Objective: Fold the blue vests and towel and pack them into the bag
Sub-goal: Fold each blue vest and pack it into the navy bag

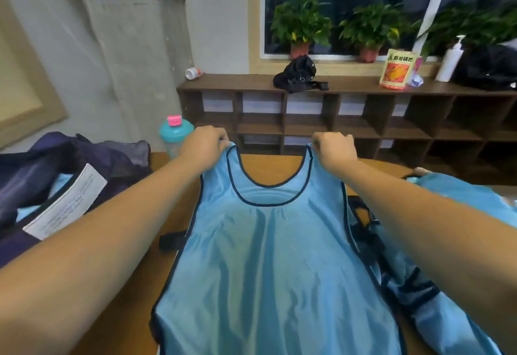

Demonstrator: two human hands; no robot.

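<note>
Squarely mid-frame, the blue vest (274, 256) was spread over the counter (268, 167) — the left grip (205, 144) and right grip (333, 150) each pinched a shoulder strap. The open bag (84, 164) sat at the left edge.

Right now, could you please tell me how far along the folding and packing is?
Done: something light blue shows inside the open bag. In hand: the left hand and right hand each pinch a shoulder strap of one unfolded vest. Left: folding that vest, plus the blue heap at right.
</note>
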